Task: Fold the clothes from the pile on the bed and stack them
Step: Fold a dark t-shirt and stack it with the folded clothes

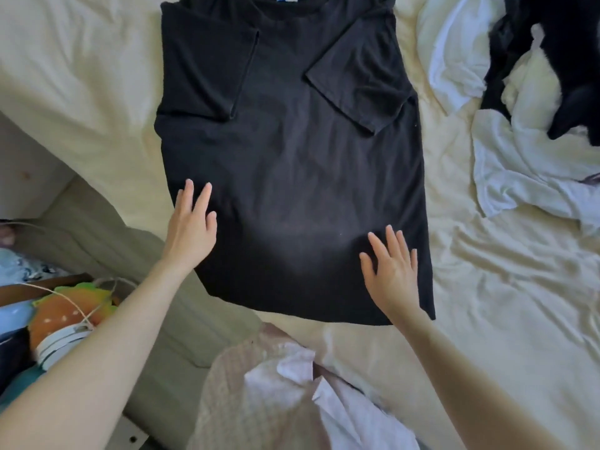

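fingers (203, 196) of both hands lay spread and flat on the black t-shirt (289, 164), laid out on the cream bed sheet (487, 303), sleeves folded in; smoothing outward before grasping the hem would likely keep the fold square

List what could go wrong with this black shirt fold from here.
1. The shirt's near left corner lies at the bed edge under the left hand; it may slide off.
2. The right sleeve is folded in crooked, so the fold may come out lopsided.
3. Both hands lie flat and open, the right hand too; the cloth could bunch.
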### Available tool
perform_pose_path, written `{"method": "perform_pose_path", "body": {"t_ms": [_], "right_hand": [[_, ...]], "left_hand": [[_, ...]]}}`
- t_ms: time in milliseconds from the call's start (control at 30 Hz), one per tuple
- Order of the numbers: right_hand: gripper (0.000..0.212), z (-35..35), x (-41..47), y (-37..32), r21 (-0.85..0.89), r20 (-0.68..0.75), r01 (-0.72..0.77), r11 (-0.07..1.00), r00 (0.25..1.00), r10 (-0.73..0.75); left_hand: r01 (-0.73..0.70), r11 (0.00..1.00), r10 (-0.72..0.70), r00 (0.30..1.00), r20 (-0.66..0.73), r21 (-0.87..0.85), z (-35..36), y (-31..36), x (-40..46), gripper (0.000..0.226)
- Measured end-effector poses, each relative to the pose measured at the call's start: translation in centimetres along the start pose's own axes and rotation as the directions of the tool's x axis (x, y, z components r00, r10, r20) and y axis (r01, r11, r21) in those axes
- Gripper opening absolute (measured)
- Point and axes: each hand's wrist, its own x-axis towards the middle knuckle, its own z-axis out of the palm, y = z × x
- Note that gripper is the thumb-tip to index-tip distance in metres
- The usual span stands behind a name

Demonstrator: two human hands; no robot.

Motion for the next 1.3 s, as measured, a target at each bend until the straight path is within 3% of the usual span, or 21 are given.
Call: {"method": "perform_pose_path", "body": {"t_ms": [167,300,433,533,667,767,833,933,1033,1200,1300], "right_hand": [[0.054,-0.4,1.6,4.0,0.111,-0.138,-0.220,0.969,0.962,0.234],[0.051,-0.7,1.5,5.7,0.323,-0.129,-0.329,0.888,0.914,0.385],[0.028,-1.1,1.3,6.5,0.503,-0.009,-0.425,0.753,0.868,0.496],[0.019,-2.1,0.0,7.4,0.732,0.099,-0.434,0.526,0.831,0.547],[0.012,-2.1,-2.7,8.1,0.751,0.252,-0.506,0.425,0.814,0.523],[0.009,-1.5,-4.2,8.1,0.800,0.407,-0.569,0.190,0.748,0.525],[0.017,-1.4,-4.6,8.3,0.816,0.433,-0.570,0.093,0.710,0.555],[0.006,-1.3,-5.0,8.3,0.821,0.450,-0.569,0.041,0.691,0.566],[0.009,-1.3,-5.4,8.2,0.817,0.484,-0.577,-0.015,0.670,0.562],[0.003,-1.2,-5.8,8.0,0.819,0.530,-0.553,-0.156,0.622,0.576],[0.008,-1.4,-5.8,7.8,0.833,0.537,-0.495,-0.246,0.617,0.575]], "left_hand": [[0.233,0.912,-0.273,0.959,-0.075,-0.337,1.8,-0.8,-0.1,0.060],[0.329,0.698,-0.466,0.883,-0.054,-0.636,2.5,-1.3,-0.1,0.055],[0.372,0.474,-0.557,0.829,0.056,-0.798,2.9,-1.8,-1.2,0.040],[0.391,0.388,-0.570,0.813,0.116,-0.834,3.4,-2.8,-3.8,0.038],[0.517,0.405,-0.501,0.816,0.290,-0.754,3.8,-4.6,-7.4,0.039],[0.623,0.420,-0.425,0.778,0.463,-0.660,4.0,-6.0,-9.4,0.033],[0.636,0.368,-0.395,0.767,0.506,-0.678,4.0,-6.7,-10.4,0.021],[0.583,0.260,-0.361,0.798,0.483,-0.769,3.7,-7.5,-11.4,0.026],[0.512,0.173,-0.374,0.824,0.425,-0.841,3.3,-8.0,-11.8,0.031],[0.501,-0.086,-0.447,0.753,0.482,-0.861,2.6,-8.2,-12.1,0.043],[0.476,-0.064,-0.518,0.736,0.437,-0.877,2.3,-8.6,-12.7,0.026]]}}
